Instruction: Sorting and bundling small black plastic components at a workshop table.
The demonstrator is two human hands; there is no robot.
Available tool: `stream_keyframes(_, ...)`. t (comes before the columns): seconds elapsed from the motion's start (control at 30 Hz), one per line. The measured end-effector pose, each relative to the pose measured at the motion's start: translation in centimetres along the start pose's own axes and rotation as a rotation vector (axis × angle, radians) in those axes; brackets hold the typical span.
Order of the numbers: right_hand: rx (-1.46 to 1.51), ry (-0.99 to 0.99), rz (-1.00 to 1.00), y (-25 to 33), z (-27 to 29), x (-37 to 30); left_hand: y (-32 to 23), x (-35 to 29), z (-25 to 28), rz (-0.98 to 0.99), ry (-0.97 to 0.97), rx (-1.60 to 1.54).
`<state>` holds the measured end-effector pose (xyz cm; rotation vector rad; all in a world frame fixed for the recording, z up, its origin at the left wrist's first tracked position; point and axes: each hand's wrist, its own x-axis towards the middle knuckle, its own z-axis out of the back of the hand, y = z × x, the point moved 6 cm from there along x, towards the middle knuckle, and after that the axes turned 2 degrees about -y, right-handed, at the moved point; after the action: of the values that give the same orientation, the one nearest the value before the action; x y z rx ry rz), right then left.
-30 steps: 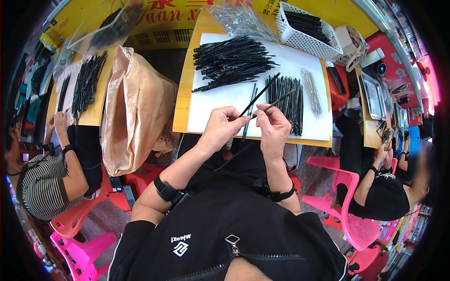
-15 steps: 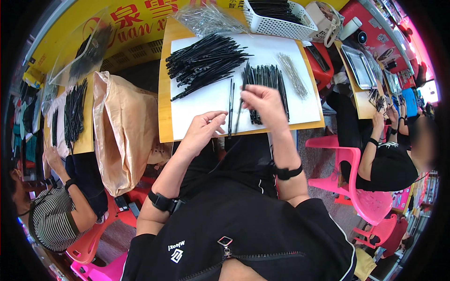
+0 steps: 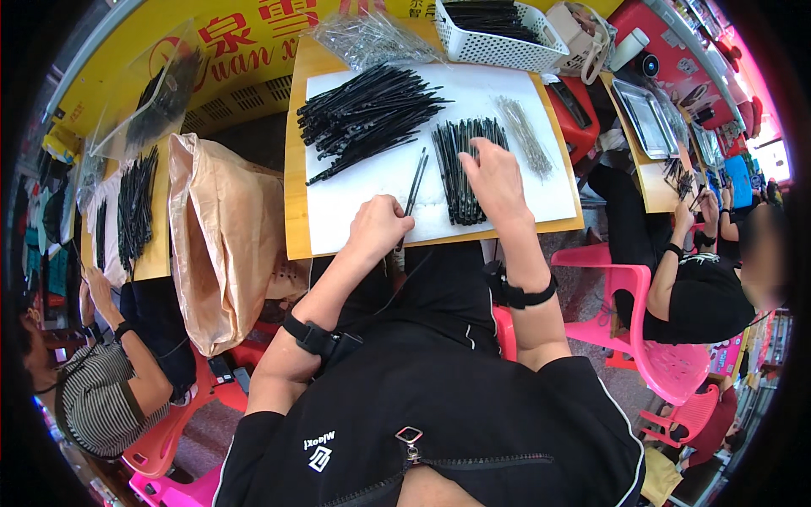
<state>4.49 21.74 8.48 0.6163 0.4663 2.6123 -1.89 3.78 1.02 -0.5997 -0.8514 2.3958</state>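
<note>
My left hand (image 3: 382, 226) is closed near the front edge of the white sheet, gripping thin black sticks (image 3: 416, 179) that point up and away from me. My right hand (image 3: 497, 176) is over the right side of a neat row of black sticks (image 3: 460, 182), its thumb and fingers apart and nothing visible in them. Whether its fingertips touch the row I cannot tell. Farther left lies a large loose heap of black sticks (image 3: 359, 114). To the right of the row is a bundle of thin silvery wires (image 3: 525, 139).
The white sheet (image 3: 346, 215) covers a wooden board (image 3: 297, 203). Behind it are a clear plastic bag (image 3: 372, 40) and a white basket (image 3: 498, 52) holding black sticks. A tan bag (image 3: 220, 245) stands to the left, a pink chair (image 3: 642, 338) to the right. Other people sit on both sides.
My right hand has moved right, away from a black stick it was pinching, onto the row. My left hand has closed around the black sticks, which now lean more to the right.
</note>
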Motion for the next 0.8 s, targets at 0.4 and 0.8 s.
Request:
stream_keyframes(0.4,1.085,0.368,-0.358,4.0,-5.8,-5.5,1.6,-2.2,1.5,0.017,0.165,-0.692)
stream_keyframes(0.8,0.645,0.226,-0.268,5.3,-3.0,-5.0,1.7,-1.8,2.9,0.036,-0.08,-0.827)
